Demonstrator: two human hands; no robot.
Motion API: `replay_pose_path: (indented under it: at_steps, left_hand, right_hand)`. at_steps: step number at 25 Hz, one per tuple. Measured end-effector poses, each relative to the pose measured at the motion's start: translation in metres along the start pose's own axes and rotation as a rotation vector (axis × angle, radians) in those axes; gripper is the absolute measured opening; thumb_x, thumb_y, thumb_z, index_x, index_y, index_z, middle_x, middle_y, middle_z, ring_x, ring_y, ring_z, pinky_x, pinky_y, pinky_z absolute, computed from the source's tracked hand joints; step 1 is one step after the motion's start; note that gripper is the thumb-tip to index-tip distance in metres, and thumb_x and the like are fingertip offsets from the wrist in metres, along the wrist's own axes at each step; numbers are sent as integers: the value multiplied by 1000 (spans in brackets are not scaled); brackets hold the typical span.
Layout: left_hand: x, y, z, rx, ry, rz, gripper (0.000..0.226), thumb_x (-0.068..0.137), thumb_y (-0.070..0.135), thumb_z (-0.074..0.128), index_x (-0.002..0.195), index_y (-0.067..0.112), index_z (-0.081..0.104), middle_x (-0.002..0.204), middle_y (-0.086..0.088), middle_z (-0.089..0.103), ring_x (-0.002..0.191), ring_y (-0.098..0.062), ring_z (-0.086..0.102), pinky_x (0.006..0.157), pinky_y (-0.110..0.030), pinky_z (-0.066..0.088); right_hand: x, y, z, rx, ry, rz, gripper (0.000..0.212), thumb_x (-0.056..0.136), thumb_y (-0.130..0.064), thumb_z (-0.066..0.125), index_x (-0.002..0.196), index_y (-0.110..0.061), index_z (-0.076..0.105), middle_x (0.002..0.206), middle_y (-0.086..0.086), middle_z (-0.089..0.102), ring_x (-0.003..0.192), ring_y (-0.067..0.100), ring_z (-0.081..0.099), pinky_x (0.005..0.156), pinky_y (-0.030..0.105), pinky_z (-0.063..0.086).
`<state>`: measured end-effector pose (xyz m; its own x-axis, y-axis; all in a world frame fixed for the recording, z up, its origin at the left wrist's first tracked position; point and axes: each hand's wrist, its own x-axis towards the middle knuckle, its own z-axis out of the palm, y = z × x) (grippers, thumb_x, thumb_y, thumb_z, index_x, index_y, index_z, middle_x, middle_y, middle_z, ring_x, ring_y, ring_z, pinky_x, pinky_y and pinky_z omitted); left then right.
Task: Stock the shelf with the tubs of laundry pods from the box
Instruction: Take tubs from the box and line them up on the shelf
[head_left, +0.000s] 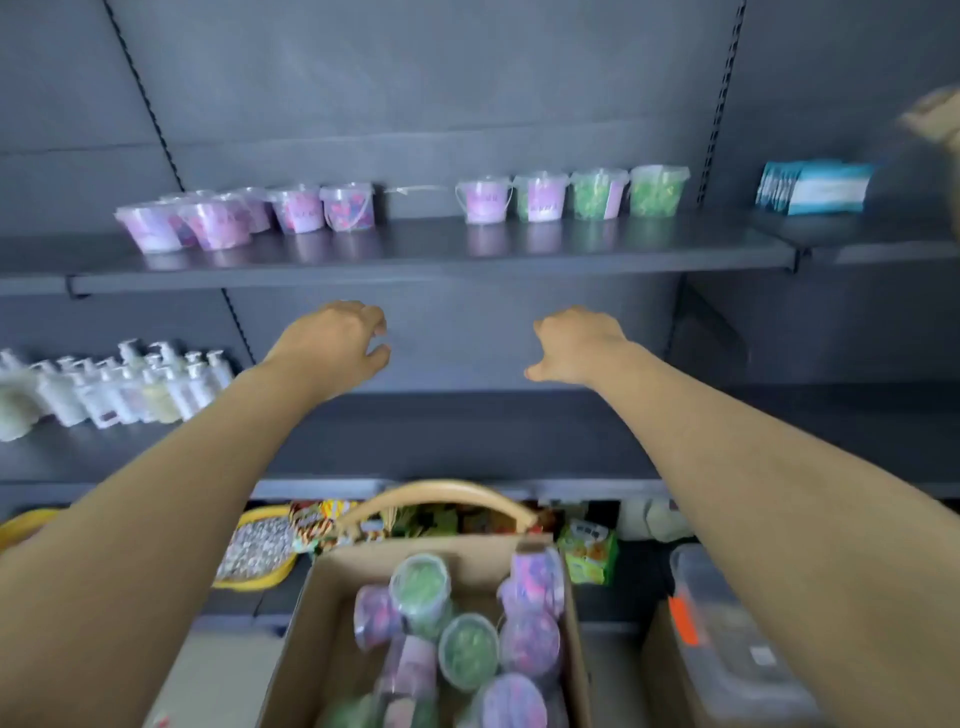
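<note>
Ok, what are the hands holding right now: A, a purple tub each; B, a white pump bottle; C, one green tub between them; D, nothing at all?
D: the left hand and the right hand hang in the air below the upper shelf, fingers loosely curled around nothing.

The only view comes from a wide-angle camera worn on the person's head, facing a dark shelving unit head-on and tipped slightly downward. It stands near: both bare forearms stretch in from the lower corners to the left hand and right hand, either side of centre. The upper shelf crosses at 12 o'clock. The cardboard box lies close beneath the lens at 6 o'clock.
</note>
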<state>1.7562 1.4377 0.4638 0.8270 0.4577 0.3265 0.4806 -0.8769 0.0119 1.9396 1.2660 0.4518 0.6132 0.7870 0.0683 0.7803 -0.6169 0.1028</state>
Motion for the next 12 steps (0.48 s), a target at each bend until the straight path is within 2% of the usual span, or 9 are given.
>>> replay_pose_path:
  at_steps: [3,6,8,12]
  left_hand:
    - [-53,-6,34,-27,-84,-18,28,90,24,52,112,7,56,117,-12,59,111,-32,52,91,-42,46]
    - [-104,-6,78,-32,-189,-59,29,90,25,51,114,9,56,118,-11,58,115,-29,50,93,-38,44]
    - [-128,-11,113,-69,-276,-74,28,89,26,51,113,11,57,117,-10,59,114,-28,50,92,-36,44]
    - [-155,-43,188,-252,-406,-195,25,87,20,52,106,6,61,110,-13,64,108,-31,57,88,-35,47]
  right_hand:
    - [-42,-24,51,23,-79,-70,39,87,-41,55,113,-11,55,112,8,58,107,28,52,70,32,38]
    - [-70,-51,109,42,-155,-141,40,87,-38,55,116,-11,53,116,10,56,111,29,50,73,35,38]
    - [-77,-66,151,66,-217,-172,40,86,-36,56,116,-11,55,116,10,58,110,30,54,77,36,43]
    - [-78,-91,228,143,-380,-179,32,82,-39,54,100,-12,58,92,7,58,93,27,59,74,32,48]
